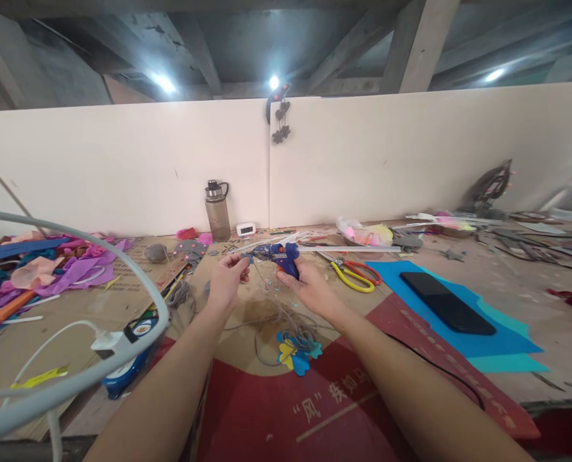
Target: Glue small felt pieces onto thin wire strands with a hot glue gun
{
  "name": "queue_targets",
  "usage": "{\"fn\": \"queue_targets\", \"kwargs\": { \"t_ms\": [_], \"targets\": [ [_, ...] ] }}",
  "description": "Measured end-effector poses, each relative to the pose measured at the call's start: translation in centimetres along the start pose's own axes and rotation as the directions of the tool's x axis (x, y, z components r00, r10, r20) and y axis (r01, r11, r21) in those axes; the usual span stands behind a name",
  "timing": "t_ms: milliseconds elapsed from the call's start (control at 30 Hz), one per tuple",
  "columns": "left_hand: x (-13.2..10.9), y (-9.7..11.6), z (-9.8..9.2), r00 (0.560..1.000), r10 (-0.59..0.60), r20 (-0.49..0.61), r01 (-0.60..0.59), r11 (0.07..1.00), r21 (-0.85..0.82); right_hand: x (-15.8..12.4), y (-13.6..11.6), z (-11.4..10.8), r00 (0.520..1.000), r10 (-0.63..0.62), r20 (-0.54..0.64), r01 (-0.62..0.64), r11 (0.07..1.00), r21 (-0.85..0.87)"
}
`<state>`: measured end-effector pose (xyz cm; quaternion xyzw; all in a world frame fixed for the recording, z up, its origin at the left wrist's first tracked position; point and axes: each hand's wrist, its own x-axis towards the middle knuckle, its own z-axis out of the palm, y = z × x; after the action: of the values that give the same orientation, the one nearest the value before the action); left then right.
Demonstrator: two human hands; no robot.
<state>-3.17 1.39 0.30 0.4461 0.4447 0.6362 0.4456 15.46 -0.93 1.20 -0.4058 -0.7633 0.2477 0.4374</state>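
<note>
The right hand [310,282] grips a blue glue gun [282,255] above the bench [521,301]. The left hand [227,281] pinches a small piece at its nozzle. Scissors [356,274] lie just right; bare bench lies below.

I get dim, cool light from three ceiling lamps [273,82], the middle one flaring white, and the table [531,301] carries only soft shadows. The left hand [226,282] and right hand [310,289] read sharp, while the wide lens bows the edges and blurs the white tube [74,378].
</note>
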Motion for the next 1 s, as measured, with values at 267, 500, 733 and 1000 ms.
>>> {"fn": "queue_targets", "kwargs": {
  "t_ms": [267, 500, 733, 1000],
  "targets": [
    [-0.09, 0.10, 0.09, 1.000, 0.003, -0.015, -0.003, 1.000, -0.007, -0.06, -0.06, 0.02, 1.000, 0.008, -0.008, -0.009, 0.999, -0.035],
    [-0.14, -0.11, -0.02, 0.999, 0.033, -0.002, -0.033, 0.998, 0.046, -0.22, -0.32, -0.02, 1.000, 0.015, -0.005, -0.015, 0.998, -0.067],
    [0.09, -0.45, -0.19, 0.999, 0.047, 0.007, -0.048, 0.997, 0.065, -0.31, -0.17, 0.03, 1.000, 0.020, -0.006, -0.021, 0.993, -0.114],
    [0.14, -0.44, -0.37, 0.999, 0.049, 0.017, -0.050, 0.992, 0.113, -0.34, 0.14, 0.11, 1.000, 0.023, -0.004, -0.023, 0.993, -0.113]
  ]
}}
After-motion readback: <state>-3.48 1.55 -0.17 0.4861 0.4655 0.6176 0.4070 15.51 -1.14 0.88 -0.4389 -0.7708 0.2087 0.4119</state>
